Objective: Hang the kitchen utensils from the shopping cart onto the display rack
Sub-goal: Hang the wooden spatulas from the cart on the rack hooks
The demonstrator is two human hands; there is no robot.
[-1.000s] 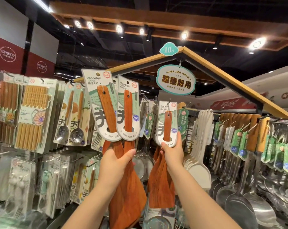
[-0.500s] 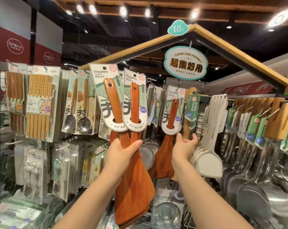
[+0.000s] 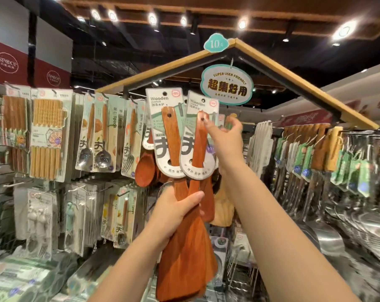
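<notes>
My left hand (image 3: 176,211) grips two packaged wooden turners (image 3: 185,253) together by their necks and holds them upright in front of the display rack (image 3: 298,85). Each has a grey-green card, the left card (image 3: 162,127) reading "Wooden Turner" and the right card (image 3: 196,153) overlapping it. My right hand (image 3: 227,136) is raised beside the right card. Its index fingertip touches the top of that turner's handle and the thumb stands apart. Behind them another wooden turner (image 3: 208,205) hangs on the rack, partly hidden.
Carded chopsticks (image 3: 47,136), spoons and forks (image 3: 101,136) hang at the left. White spatulas (image 3: 262,147) and steel turners (image 3: 328,216) hang at the right. An oval sign (image 3: 227,86) dangles from the rack's roof peak. A wooden spoon (image 3: 145,171) hangs left of the held turners.
My right hand let go of the third turner, now hanging on the rack, and rose to the top of the right held turner. My left hand lifted its two turners higher.
</notes>
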